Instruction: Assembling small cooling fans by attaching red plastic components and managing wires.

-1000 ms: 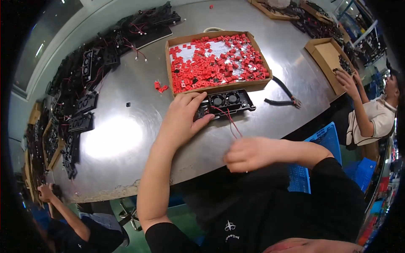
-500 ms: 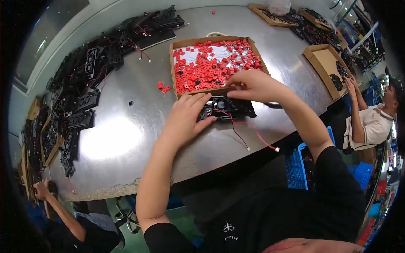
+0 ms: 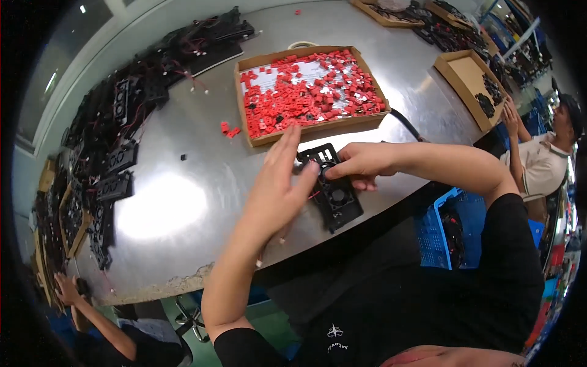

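Observation:
A black plastic panel with small round fans (image 3: 343, 211) stands tilted in front of me, its long side running from far to near. My right hand (image 3: 367, 162) grips the panel's right edge, thumb over the front and fingers behind. Beside its left edge is my left hand (image 3: 274, 177), with fingers stretched out and the thumb over the panel, slightly blurred. Whether that thumb touches the panel I cannot tell. Only a short piece of red wire shows by the left thumb. Just beyond both hands sits a shallow cardboard tray (image 3: 324, 132) of small red plastic blocks.
Piled black fan panels (image 3: 116, 156) with wires line the table's left side. Loose red blocks (image 3: 229, 129) and a small black piece (image 3: 183, 157) lie left of the tray. A co-worker (image 3: 538, 159) is at another cardboard tray (image 3: 452, 76) on the right. A blue crate (image 3: 435, 238) stands below the table edge.
The fan panel has been turned from lying crosswise to pointing toward me, and lifted at a tilt. My right hand has come down onto its edge. My left hand's fingers have straightened off it.

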Demonstrator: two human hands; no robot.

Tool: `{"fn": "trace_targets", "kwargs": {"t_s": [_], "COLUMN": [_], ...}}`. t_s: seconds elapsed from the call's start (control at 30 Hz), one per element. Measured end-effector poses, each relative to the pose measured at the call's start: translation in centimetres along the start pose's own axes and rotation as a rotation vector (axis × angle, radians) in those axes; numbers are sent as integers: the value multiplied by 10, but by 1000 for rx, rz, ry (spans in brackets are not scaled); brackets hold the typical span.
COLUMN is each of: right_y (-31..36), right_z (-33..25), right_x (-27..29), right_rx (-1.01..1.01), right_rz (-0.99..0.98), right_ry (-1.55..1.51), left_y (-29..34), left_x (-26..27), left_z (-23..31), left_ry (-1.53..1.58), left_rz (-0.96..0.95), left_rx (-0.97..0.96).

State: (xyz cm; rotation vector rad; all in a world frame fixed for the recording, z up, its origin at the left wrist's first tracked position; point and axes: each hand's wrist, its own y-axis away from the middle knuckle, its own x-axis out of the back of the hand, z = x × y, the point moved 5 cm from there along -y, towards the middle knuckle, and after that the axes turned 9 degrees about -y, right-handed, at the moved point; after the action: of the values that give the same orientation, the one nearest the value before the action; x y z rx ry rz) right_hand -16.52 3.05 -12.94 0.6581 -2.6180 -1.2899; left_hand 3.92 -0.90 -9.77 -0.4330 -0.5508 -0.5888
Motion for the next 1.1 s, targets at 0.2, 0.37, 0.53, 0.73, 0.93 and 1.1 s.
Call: {"fn": "trace_targets", "kwargs": {"t_s": [0.2, 0.37, 0.53, 0.73, 0.93, 1.1], "right_y": [13, 17, 17, 22, 56, 77], "right_z": [20, 33, 35, 31, 5, -22], "right_x": [-5, -15, -22, -17, -6, -8], "right_rx": [-4, 58, 77, -34, 313, 1141], "right_rz": [98, 112, 165, 81, 72, 588], "right_ry": [-308, -516, -439, -162, 440, 1034], "left_y": [30, 29, 19, 9, 10, 7], "left_x": [-31, -31, -32, -33, -34, -33], "left_z": [30, 39, 47, 31, 22, 18], "left_ry": [-498, -581, -603, -726, -643, -598], "left_rz": [-18, -127, -129, -196, -131, -148], "left_rx": [-165, -75, -72, -187, -300, -362]}}
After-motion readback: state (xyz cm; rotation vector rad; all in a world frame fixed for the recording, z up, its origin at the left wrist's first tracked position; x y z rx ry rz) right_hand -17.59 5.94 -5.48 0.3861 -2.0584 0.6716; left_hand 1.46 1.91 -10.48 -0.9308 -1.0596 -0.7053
